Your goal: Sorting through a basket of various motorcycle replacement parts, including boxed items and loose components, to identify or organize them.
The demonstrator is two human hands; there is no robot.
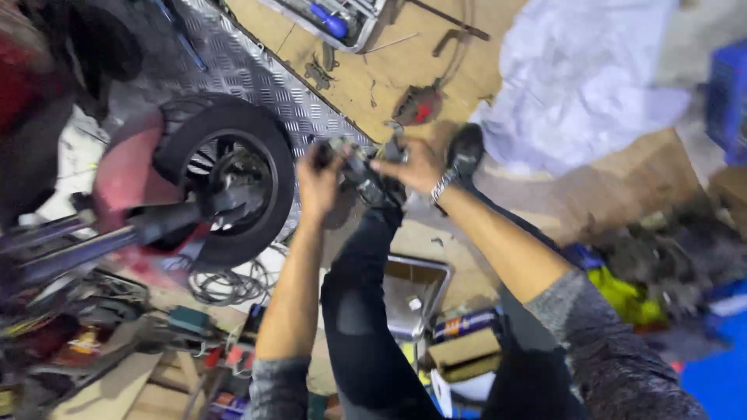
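The dark metal part (364, 177) sits between our two hands, held up above our knee in black trousers (362, 311); it looks greasy, lumpy and irregular, though motion blur keeps us from telling its exact shape. Our left hand (319, 183) closes around its left end, fingers curled tight over a black knob-like bit, and our right hand (416, 167), with a metal bracelet (441, 187) at the wrist, pinches its right end from above. So the part spans the gap from one grip to the other, both hands touching it. To the left stands a small black rubber wheel (226, 183) with a spoked hub, partly under a red fender (120, 175) and carried on a dark fork tube (132, 229); it rests by a sheet of ribbed metal tread plate (257, 74). Below the wheel lies a coil of grey wire (229, 284). Beyond our hands the floor is flat brown cardboard (373, 70) scattered with small rusty parts, with a crumpled white plastic sheet (583, 78) to the right. Near our legs we see a shallow metal tray (416, 292) and a small cardboard box (467, 350). Our own forearms cross the view and hide part of the floor beneath.
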